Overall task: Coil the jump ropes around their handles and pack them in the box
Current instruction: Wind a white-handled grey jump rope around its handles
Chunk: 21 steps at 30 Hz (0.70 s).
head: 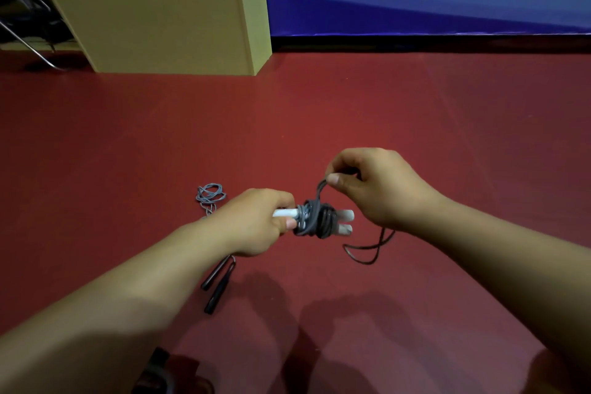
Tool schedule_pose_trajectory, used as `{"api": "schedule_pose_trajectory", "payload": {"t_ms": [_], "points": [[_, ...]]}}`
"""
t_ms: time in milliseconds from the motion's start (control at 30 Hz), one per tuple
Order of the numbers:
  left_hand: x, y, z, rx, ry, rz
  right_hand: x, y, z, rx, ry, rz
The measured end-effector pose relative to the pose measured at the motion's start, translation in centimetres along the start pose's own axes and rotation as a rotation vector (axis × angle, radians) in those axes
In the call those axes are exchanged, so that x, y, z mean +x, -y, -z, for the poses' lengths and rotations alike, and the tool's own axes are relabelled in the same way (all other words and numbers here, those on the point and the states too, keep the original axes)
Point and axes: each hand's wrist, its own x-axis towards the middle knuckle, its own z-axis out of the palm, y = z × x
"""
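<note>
The left hand (256, 221) grips the near end of the paired white handles (347, 221), fingers curled round them, so that their long axis runs left to right across the view, roughly level, with the free ends pointing toward the right hand (371, 185). The grey rope (315, 219) is already coiled in a thick band about the middle of the handles. From the top of that band a strand rises up and to the right into the right hand, which pinches it between thumb and curled fingers just above and beyond the handles' free ends. The unwound remainder (367, 249) hangs below the right wrist and loops onto the red floor (415, 105). Judged from this layout, the coming turn depends on the right hand carrying the strand around the handles' axis while the left hand holds that axis steady (the right hand is the nearer to the free strand).

A second jump rope (209, 195), with dark handles (217, 281), lies uncoiled on the floor under the left forearm. The box (153, 9) stands well apart, at upper left.
</note>
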Motion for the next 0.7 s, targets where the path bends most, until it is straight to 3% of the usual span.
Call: {"api": "schedule_pose_trajectory", "payload": {"t_ms": [333,500,700], "points": [[-0.9,-1.5,0.2,-0.214,0.223,-0.271,0.6,-1.0,-0.4,-0.079,-0.061,0.138],[-1.3,-1.3,0.6,-0.361,0.313,-0.331,0.8,-2.0,-0.1,0.02,-0.012,0.082],[-1.8,-1.7,0.5,-0.715,0.373,-0.412,1.3,-2.8,0.0,0.274,-0.09,-0.069]]}}
